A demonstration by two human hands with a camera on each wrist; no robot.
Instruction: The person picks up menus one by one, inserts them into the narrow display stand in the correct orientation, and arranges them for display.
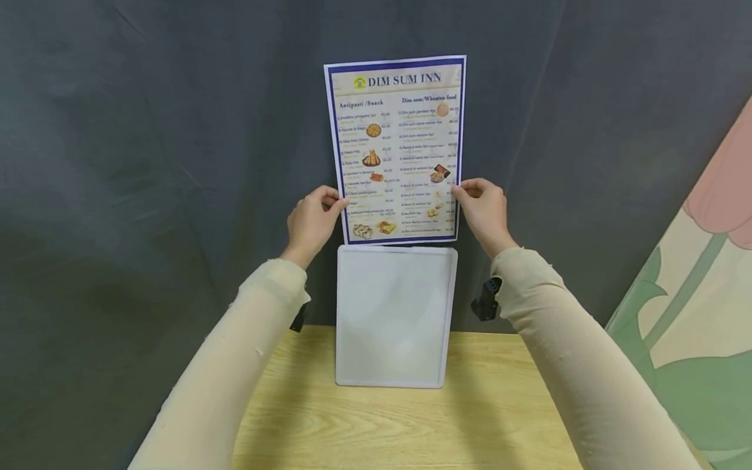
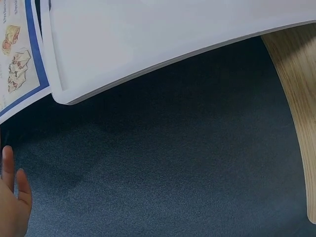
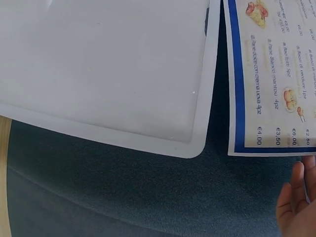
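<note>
The left hand (image 1: 311, 224) and right hand (image 1: 484, 213) pinch the side edges of a blue-bordered paper menu (image 1: 396, 147) above an upright white plastic frame (image 1: 395, 316).

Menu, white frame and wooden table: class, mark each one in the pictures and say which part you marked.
Menu (image 1: 395, 140), head view, middle of the printed sheet.
White frame (image 1: 393, 320), head view, centre of its blank panel.
Wooden table (image 1: 499, 411), head view, bare top right of the frame.
</note>
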